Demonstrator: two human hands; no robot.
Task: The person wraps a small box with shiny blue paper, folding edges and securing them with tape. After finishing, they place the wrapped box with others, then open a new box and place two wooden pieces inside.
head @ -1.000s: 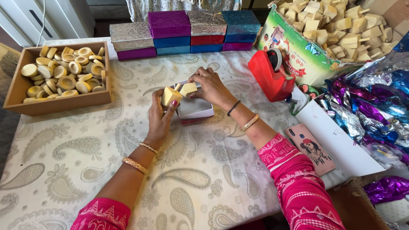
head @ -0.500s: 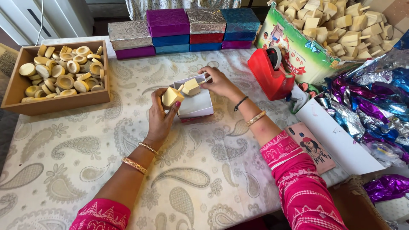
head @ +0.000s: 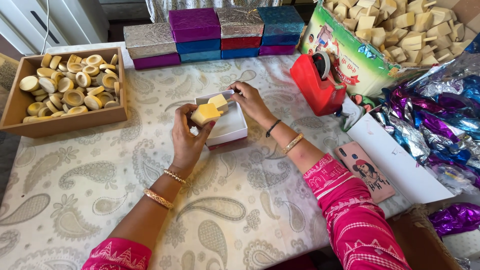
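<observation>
Head view: left hand [head: 186, 141] is closed around a pale yellow block [head: 205, 114], pinched between thumb and fingertips and held over the near-left corner of an open white box [head: 231, 127] at table centre. Right hand [head: 251, 100] reaches in from 3 o'clock and pinches a second block [head: 219, 102], which sits over the box's far edge; whether it rests on the box floor cannot be told. Blocks look like cut wood: likely light, stiff, not fragile, with flat faces and angled corners that give a sure pinch across opposite sides. The box looks like thin card, likely light and easy to shift, best steadied by its walls. At 10 o'clock, a wooden tray [head: 20, 105] of rings; at 12, stacked foil boxes [head: 195, 24]; at 2, a red tape dispenser [head: 314, 85] and a carton [head: 345, 60] of more blocks; at 4, a phone [head: 367, 172].
</observation>
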